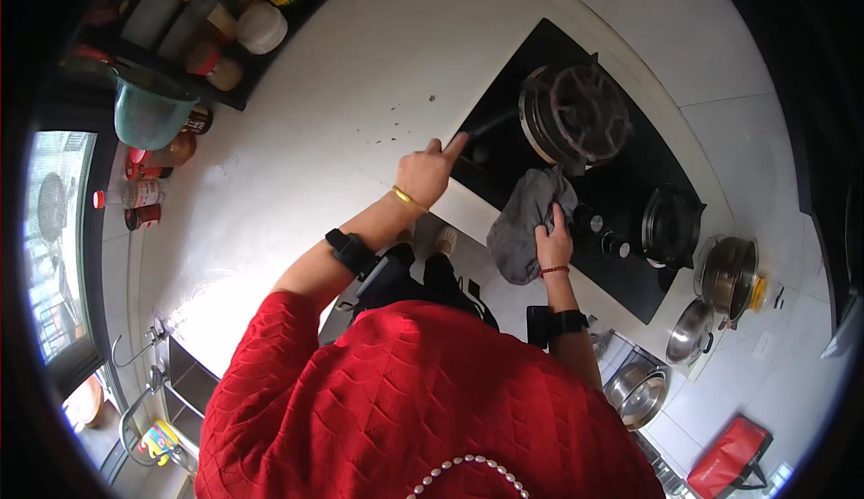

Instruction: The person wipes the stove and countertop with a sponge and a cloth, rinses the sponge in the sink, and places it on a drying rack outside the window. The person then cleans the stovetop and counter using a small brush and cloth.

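Observation:
My left hand (pixel 430 173) is closed around the end of a long dark handle (pixel 493 121). The handle runs to a round, dark, pan-like piece with a light rim (pixel 533 130), at the near side of the rear burner grate (pixel 594 114); how far they overlap I cannot tell. In my right hand (pixel 553 245) is a bunched grey cloth (pixel 525 229), held over the front edge of the black gas hob (pixel 504 80). The cloth's upper end reaches close to that burner, beside the control knobs (pixel 589 220).
A second burner (pixel 670 226) sits to the right. Beyond it stand a glass-lidded pot (pixel 729 274), a metal lid (pixel 690 332) and steel bowls (pixel 637 395). Dark crumbs (pixel 394 125) dot the white counter (pixel 297 166). Jars fill a black rack (pixel 243 94) at upper left.

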Demonstrator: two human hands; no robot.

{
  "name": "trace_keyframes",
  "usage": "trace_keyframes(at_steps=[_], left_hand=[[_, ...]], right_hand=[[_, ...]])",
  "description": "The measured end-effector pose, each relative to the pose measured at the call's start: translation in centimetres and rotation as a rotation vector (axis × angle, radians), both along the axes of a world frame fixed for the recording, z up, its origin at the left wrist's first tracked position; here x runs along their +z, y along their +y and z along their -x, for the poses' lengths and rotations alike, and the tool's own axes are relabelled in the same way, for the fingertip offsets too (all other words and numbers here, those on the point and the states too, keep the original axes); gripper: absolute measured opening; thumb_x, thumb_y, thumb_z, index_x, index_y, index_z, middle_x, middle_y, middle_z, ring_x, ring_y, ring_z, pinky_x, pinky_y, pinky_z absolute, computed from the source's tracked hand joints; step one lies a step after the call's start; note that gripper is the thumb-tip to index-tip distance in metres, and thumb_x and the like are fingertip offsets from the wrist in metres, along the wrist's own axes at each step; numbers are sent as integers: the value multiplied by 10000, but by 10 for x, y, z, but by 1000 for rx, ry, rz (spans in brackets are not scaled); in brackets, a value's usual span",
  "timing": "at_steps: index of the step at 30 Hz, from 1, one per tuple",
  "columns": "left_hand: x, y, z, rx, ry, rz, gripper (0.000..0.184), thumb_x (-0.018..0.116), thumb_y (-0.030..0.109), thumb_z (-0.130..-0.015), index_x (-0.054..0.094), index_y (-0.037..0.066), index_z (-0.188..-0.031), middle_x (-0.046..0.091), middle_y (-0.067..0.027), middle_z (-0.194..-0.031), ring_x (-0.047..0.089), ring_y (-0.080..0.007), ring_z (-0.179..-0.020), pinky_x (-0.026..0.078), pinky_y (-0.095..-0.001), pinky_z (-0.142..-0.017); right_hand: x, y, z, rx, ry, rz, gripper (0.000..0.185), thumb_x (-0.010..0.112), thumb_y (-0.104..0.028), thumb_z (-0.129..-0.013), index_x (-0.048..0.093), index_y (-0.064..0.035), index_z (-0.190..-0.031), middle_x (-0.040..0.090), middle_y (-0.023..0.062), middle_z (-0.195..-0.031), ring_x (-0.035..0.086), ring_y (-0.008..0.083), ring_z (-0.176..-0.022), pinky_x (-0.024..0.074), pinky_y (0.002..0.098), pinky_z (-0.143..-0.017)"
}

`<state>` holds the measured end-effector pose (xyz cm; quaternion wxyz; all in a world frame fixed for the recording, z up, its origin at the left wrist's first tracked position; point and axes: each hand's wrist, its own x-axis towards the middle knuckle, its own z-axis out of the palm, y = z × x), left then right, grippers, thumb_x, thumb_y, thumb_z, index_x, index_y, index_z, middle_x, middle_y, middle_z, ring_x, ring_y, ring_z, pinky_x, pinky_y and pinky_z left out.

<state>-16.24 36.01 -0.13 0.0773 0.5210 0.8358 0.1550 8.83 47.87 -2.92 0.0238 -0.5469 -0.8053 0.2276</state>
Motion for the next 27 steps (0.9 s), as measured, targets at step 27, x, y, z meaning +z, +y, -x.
trace_keyframes(at_steps=[27], left_hand=[[10, -66, 35, 341, -79, -91, 414, 478, 139, -842, 424, 219, -1244, 517, -115, -696, 545, -309, -521, 452, -389, -463]], right_hand=[[18, 3, 88, 116, -256, 76, 585, 464, -284, -729, 341, -162, -1288, 526, 259, -1048, 565, 420, -860, 461, 475, -758]])
